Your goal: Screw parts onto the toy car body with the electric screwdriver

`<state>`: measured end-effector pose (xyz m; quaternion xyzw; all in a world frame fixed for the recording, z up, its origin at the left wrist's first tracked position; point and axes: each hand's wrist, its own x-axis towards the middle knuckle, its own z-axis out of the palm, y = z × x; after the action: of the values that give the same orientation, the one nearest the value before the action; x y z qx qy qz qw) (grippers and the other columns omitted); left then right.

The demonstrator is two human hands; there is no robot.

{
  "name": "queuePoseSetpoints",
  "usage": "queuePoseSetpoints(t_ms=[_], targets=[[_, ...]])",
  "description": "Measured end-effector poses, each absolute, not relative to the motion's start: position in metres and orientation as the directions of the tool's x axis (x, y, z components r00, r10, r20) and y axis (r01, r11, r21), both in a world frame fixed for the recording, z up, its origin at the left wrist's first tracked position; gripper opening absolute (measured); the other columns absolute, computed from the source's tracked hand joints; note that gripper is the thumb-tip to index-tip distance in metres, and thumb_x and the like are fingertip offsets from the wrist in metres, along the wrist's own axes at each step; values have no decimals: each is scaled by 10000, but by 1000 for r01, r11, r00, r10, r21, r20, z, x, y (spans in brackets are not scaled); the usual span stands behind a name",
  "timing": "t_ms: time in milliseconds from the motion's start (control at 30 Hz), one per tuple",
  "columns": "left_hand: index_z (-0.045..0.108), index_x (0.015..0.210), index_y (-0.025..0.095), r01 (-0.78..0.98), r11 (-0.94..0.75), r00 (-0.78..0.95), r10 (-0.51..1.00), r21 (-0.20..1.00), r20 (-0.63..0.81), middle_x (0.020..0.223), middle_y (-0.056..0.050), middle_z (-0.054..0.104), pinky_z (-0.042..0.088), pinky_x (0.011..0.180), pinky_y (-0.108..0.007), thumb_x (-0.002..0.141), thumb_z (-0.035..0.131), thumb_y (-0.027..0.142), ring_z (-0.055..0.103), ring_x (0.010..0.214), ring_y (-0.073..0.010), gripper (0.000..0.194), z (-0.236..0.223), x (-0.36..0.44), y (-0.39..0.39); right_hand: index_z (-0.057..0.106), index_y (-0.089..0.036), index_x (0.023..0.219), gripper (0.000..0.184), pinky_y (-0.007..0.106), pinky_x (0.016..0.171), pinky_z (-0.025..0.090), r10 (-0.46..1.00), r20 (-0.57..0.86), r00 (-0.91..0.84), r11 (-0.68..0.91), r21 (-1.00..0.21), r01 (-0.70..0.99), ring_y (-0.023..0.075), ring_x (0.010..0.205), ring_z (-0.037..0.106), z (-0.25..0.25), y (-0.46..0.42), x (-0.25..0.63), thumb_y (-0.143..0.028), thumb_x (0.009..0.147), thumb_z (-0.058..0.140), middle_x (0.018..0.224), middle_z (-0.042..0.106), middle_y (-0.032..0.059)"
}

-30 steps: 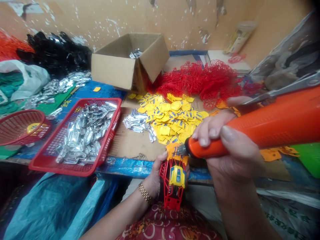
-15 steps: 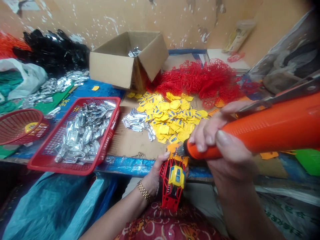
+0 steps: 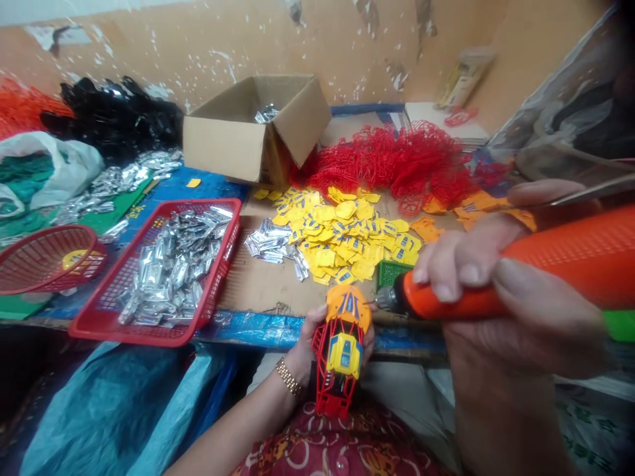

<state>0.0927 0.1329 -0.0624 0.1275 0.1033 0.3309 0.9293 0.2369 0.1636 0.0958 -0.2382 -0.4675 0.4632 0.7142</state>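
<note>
My left hand (image 3: pixel 303 350) is closed around a toy car body (image 3: pixel 342 357) with a red cage frame, a yellow roof panel and an orange hood. The car is held in front of my chest, near the table's front edge. In my right hand (image 3: pixel 486 284) is an orange electric screwdriver (image 3: pixel 550 264), gripped along its barrel and pointing left. Its tip sits just right of the orange hood; whether it touches the hood I cannot tell. A small green basket (image 3: pixel 389 274) shows partly behind the screwdriver's nose.
Yellow panels (image 3: pixel 342 231) lie heaped mid-table, with red frames (image 3: pixel 391 158) behind. A red basket (image 3: pixel 153 337) holds silver pieces; a cardboard box (image 3: pixel 223 149) stands behind it. Orange panels (image 3: pixel 476 205) lie at right. A round red basket (image 3: pixel 49 258) is far left.
The screwdriver has drawn back to the right, off the orange hood, uncovering the hood and the green basket. My left hand keeps hold of the car, nearly still.
</note>
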Motion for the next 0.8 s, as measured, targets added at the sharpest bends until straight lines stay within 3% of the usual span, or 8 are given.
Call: queuePoseSetpoints(t_ms=[167, 300, 467, 667, 800], targets=[[585, 1145, 154, -627, 718, 761, 647, 303, 44, 738, -42, 591, 406, 413, -243, 576, 665, 750, 542, 512, -160, 827, -63, 92, 131, 535, -239, 616, 234, 272, 523, 481, 904, 400, 150, 425, -806, -412, 88, 480, 461, 89, 158, 244, -245, 744, 730, 584, 450, -51], [588, 1152, 156, -591, 737, 786, 618, 328, 28, 769, -57, 601, 465, 472, -257, 604, 709, 628, 582, 574, -179, 733, -60, 88, 130, 570, -240, 647, 196, 277, 511, 474, 910, 383, 161, 414, -812, -410, 94, 495, 475, 90, 152, 245, -248, 737, 745, 599, 473, -45], [606, 1105, 148, -598, 729, 786, 615, 334, 63, 759, -65, 598, 473, 456, -270, 627, 669, 622, 594, 567, -194, 675, -61, 87, 130, 615, -214, 666, 124, 283, 463, 439, 917, 378, 125, 394, -815, -426, 106, 482, 463, 89, 148, 246, -247, 746, 703, 577, 458, -30], [563, 1182, 168, -582, 729, 789, 614, 360, 32, 791, -63, 603, 474, 485, -271, 627, 678, 575, 604, 593, -199, 699, -66, 85, 127, 579, -243, 701, 164, 289, 501, 477, 891, 418, 178, 452, -774, -443, 107, 487, 500, 87, 143, 247, -199, 759, 725, 620, 521, -46], [556, 1186, 145, -595, 710, 772, 636, 377, 20, 773, -60, 593, 474, 491, -269, 598, 682, 589, 575, 588, -186, 747, -60, 85, 126, 601, -227, 684, 134, 285, 478, 475, 917, 374, 140, 398, -819, -414, 104, 473, 474, 89, 140, 249, -236, 745, 721, 582, 484, -42]])
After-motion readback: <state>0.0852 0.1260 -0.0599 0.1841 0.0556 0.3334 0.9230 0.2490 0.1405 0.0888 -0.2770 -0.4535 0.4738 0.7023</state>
